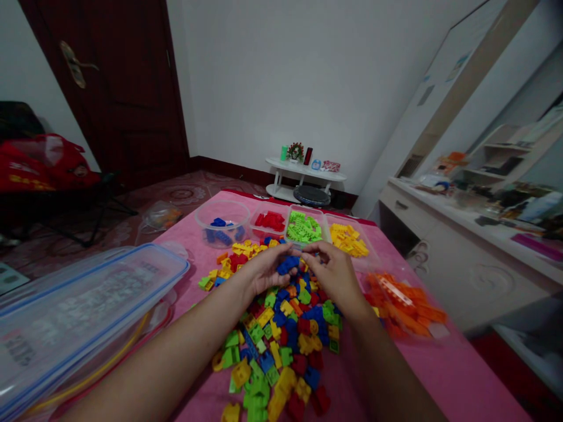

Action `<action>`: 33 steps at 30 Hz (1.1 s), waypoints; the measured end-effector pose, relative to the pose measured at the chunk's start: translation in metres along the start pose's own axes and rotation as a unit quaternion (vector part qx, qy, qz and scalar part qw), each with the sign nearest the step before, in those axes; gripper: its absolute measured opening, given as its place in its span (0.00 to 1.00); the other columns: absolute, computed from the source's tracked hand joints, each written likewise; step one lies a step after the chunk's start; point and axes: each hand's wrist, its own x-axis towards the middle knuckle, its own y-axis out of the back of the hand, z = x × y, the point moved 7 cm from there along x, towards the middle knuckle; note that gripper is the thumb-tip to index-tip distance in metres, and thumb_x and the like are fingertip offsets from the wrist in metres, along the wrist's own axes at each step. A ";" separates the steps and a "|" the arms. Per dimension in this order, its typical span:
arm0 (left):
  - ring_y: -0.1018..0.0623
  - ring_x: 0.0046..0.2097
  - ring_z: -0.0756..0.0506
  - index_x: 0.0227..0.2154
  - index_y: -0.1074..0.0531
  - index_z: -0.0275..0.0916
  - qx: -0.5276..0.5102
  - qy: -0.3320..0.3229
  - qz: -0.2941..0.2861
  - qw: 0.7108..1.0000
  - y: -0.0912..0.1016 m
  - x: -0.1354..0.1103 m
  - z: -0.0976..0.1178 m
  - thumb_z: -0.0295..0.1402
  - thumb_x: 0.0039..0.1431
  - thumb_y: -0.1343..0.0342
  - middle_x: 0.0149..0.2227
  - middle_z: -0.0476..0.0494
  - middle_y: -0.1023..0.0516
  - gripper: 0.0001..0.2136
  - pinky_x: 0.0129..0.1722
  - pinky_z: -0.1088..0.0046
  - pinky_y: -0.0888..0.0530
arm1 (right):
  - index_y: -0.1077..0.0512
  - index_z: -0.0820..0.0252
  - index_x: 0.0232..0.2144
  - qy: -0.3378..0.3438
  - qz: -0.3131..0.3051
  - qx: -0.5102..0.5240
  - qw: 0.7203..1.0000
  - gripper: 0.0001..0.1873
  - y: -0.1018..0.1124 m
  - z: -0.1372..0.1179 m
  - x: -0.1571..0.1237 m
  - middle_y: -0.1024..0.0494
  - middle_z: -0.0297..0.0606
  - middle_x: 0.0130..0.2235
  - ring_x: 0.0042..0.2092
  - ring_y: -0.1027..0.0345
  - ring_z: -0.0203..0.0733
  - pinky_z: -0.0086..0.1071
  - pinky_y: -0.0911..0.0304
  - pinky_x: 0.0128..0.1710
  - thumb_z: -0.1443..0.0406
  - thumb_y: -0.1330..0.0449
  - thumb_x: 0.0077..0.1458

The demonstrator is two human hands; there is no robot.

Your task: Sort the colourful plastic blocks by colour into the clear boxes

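My left hand (269,268) is curled around several blue building bricks (288,265), held above the middle of the pile. Close beside it, my right hand (333,271) has its thumb and fingers bent together over the pile; what lies between them is too small to make out. Below both hands spreads a mixed heap of building bricks (275,316) in red, yellow, green, blue and orange. Beyond the hands stand a round clear tub (203,220) with blue bricks and clear boxes holding red bricks (270,221), green bricks (304,227) and yellow bricks (349,240).
Orange pieces (407,305) lie in a clear container at the right. Stacked clear lids (97,299) cover the table's left side. A pink cloth (457,375) covers the table. A white cabinet (461,246) flanks the right; a low white stand (303,170) is by the wall.
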 end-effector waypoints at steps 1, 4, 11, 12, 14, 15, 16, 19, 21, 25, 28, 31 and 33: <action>0.28 0.23 0.55 0.36 0.30 0.34 -0.004 -0.005 0.014 1.000 0.003 0.000 0.002 0.37 0.59 0.49 0.29 0.46 0.27 0.11 0.17 0.85 0.36 | 0.25 0.59 0.33 0.007 -0.015 -0.027 0.999 0.08 -0.007 0.005 -0.001 0.24 0.37 0.34 0.34 0.33 0.39 0.30 0.40 0.34 0.64 0.44 0.53; 0.34 0.20 0.57 0.37 0.29 0.35 0.033 -0.043 0.045 0.998 0.011 -0.001 0.012 0.36 0.53 0.44 0.28 0.49 0.28 0.11 0.15 0.86 0.45 | 0.25 0.58 0.39 0.017 -0.080 -0.117 0.990 0.12 -0.028 0.022 -0.005 0.25 0.39 0.40 0.38 0.33 0.40 0.32 0.40 0.39 0.67 0.41 0.50; 0.28 0.28 0.50 0.24 0.24 0.36 0.600 -0.159 0.055 0.782 0.019 -0.033 0.061 0.34 0.44 0.42 0.25 0.48 0.24 0.07 0.28 0.77 0.35 | 0.26 0.57 0.35 0.005 -0.144 -0.181 0.973 0.08 -0.048 0.033 -0.012 0.25 0.38 0.39 0.40 0.32 0.40 0.30 0.43 0.39 0.68 0.42 0.50; 0.28 0.27 0.49 0.24 0.23 0.37 0.670 -0.126 0.048 0.730 0.019 -0.040 0.062 0.34 0.43 0.41 0.24 0.48 0.24 0.07 0.27 0.76 0.35 | 0.26 0.57 0.34 0.003 -0.147 -0.186 0.972 0.07 -0.048 0.034 -0.011 0.25 0.37 0.39 0.39 0.32 0.39 0.29 0.44 0.37 0.68 0.42 0.51; 0.27 0.27 0.47 0.24 0.22 0.38 0.758 -0.056 0.049 0.648 0.020 -0.054 0.063 0.36 0.39 0.37 0.24 0.47 0.23 0.08 0.25 0.75 0.37 | 0.26 0.56 0.34 0.000 -0.147 -0.194 0.970 0.08 -0.047 0.035 -0.010 0.25 0.36 0.38 0.37 0.32 0.39 0.29 0.45 0.35 0.67 0.42 0.51; 0.27 0.28 0.47 0.25 0.21 0.39 0.783 -0.030 0.052 0.619 0.018 -0.059 0.063 0.36 0.38 0.36 0.25 0.46 0.23 0.09 0.25 0.75 0.37 | 0.26 0.56 0.34 -0.001 -0.148 -0.198 0.969 0.08 -0.047 0.035 -0.010 0.25 0.36 0.38 0.36 0.33 0.38 0.29 0.46 0.34 0.66 0.42 0.51; 0.26 0.28 0.45 0.25 0.21 0.39 0.801 -0.011 0.054 0.596 0.014 -0.063 0.062 0.37 0.37 0.35 0.26 0.45 0.23 0.10 0.25 0.74 0.36 | 0.26 0.56 0.34 0.000 -0.150 -0.200 0.968 0.08 -0.046 0.035 -0.010 0.25 0.36 0.37 0.36 0.33 0.38 0.29 0.46 0.34 0.66 0.42 0.51; 0.25 0.31 0.43 0.27 0.21 0.38 0.834 0.022 0.049 0.549 0.002 -0.061 0.052 0.37 0.33 0.32 0.28 0.42 0.22 0.14 0.28 0.73 0.34 | 0.25 0.55 0.34 0.004 -0.154 -0.198 0.968 0.07 -0.046 0.032 -0.011 0.24 0.35 0.36 0.35 0.33 0.38 0.29 0.47 0.33 0.65 0.42 0.51; 0.24 0.33 0.41 0.28 0.21 0.37 0.847 0.030 0.049 0.529 -0.001 -0.056 0.045 0.36 0.30 0.32 0.30 0.40 0.22 0.17 0.29 0.72 0.33 | 0.25 0.55 0.34 0.008 -0.152 -0.195 0.969 0.07 -0.045 0.030 -0.012 0.24 0.35 0.35 0.34 0.33 0.38 0.29 0.47 0.33 0.65 0.42 0.51; 0.27 0.28 0.44 0.25 0.23 0.35 0.832 -0.031 0.052 0.552 0.003 -0.047 0.044 0.35 0.36 0.36 0.25 0.42 0.25 0.11 0.24 0.74 0.37 | 0.24 0.55 0.33 0.002 -0.148 -0.175 0.973 0.08 -0.040 0.029 -0.010 0.25 0.34 0.31 0.32 0.33 0.38 0.29 0.46 0.31 0.65 0.41 0.49; 0.32 0.23 0.50 0.21 0.25 0.35 0.731 -0.125 0.051 0.669 0.003 -0.043 0.054 0.36 0.43 0.42 0.19 0.48 0.30 0.08 0.23 0.75 0.40 | 0.25 0.58 0.37 -0.018 -0.084 -0.117 0.989 0.11 -0.024 0.026 -0.003 0.26 0.34 0.29 0.31 0.34 0.38 0.29 0.43 0.31 0.65 0.40 0.48; 0.35 0.22 0.53 0.27 0.26 0.35 0.513 -0.164 0.074 0.839 0.004 -0.036 0.059 0.39 0.47 0.43 0.21 0.51 0.32 0.11 0.20 0.79 0.41 | 0.27 0.60 0.38 -0.029 0.041 -0.030 0.998 0.12 0.003 0.017 0.001 0.27 0.34 0.28 0.29 0.35 0.37 0.29 0.41 0.29 0.64 0.40 0.49; 0.35 0.20 0.55 0.32 0.28 0.36 0.319 -0.125 0.065 0.937 0.004 -0.028 0.048 0.40 0.49 0.43 0.23 0.52 0.32 0.13 0.17 0.82 0.44 | 0.28 0.60 0.38 -0.018 0.112 0.031 0.993 0.12 0.017 0.007 -0.001 0.26 0.36 0.31 0.29 0.35 0.37 0.29 0.40 0.28 0.63 0.41 0.50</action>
